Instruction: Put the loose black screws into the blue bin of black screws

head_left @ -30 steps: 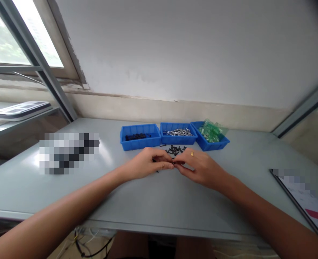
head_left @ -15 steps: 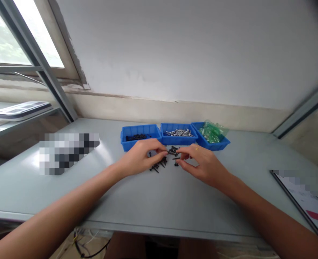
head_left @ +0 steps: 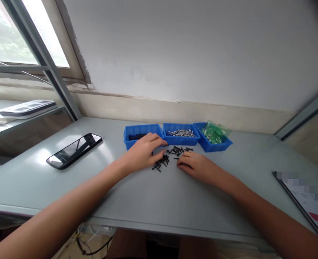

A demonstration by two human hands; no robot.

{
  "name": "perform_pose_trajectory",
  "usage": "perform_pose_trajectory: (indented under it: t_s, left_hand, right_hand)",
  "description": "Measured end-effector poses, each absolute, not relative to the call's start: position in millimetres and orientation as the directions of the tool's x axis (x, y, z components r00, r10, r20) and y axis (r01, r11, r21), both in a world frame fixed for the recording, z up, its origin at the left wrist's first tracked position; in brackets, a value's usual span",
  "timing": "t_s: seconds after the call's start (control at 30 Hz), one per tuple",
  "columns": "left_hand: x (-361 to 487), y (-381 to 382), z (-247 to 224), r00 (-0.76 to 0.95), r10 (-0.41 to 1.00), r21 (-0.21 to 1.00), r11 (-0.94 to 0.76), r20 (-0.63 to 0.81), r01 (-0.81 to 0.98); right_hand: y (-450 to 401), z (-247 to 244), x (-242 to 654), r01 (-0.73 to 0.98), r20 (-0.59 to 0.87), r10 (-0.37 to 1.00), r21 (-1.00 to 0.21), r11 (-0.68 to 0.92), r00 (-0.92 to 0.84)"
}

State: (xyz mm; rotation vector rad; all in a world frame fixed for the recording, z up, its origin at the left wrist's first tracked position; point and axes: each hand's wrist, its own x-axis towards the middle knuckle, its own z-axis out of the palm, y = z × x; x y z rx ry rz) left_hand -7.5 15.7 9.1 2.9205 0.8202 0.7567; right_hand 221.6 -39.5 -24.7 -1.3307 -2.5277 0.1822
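Observation:
Several black screws point(head_left: 161, 164) lie loose on the grey table between my hands, with more black screws point(head_left: 177, 150) just behind. My left hand point(head_left: 145, 153) is over the left side of the pile, thumb and fingers apart. My right hand point(head_left: 196, 163), with a ring on one finger, rests at the pile's right side; its fingers are drawn together beside a screw, and what they hold is hidden. Behind stand a blue bin point(head_left: 128, 145) with black screws, partly covered by my left hand, a blue bin point(head_left: 180, 140) of silver nails, and a blue bin point(head_left: 215, 147) with green plastic bags.
A black phone point(head_left: 74, 151) lies on the left of the table point(head_left: 153, 205). At the right edge is a tablet point(head_left: 307, 205). A white device point(head_left: 28, 109) sits on a surface at the far left. Cables point(head_left: 80, 244) hang below the front edge.
My right hand's fingers have closed together and moved down beside the screws. My left hand's thumb and fingertips have spread farther apart. The view has shifted slightly.

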Motion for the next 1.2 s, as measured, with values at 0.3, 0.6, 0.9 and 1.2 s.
perform_pose_trajectory:
  t_s: [0.3,0.6,0.9,1.2]
  left_hand:
    - [-4,10,2,0.845,0.448,0.222,-0.891,0.294,0.395]
    - [-4,9,-1,0.896,0.379,0.288,-0.906,0.231,0.310]
    - [-2,4,4,0.875,0.409,0.364,-0.881,0.260,0.304]
    - [7,-6,2,0.880,0.428,0.589,-0.772,0.205,0.239]
  right_hand:
    - [-43,-17,221,0.658,0.352,0.710,-0.275,0.701,-0.609]
    - [-52,-7,214,0.580,0.322,0.755,-0.492,0.649,-0.571]
    - [-56,-4,213,0.627,0.409,0.747,-0.408,0.664,-0.525]
    - [-59,-5,209,0.595,0.506,0.667,-0.325,0.735,-0.547]
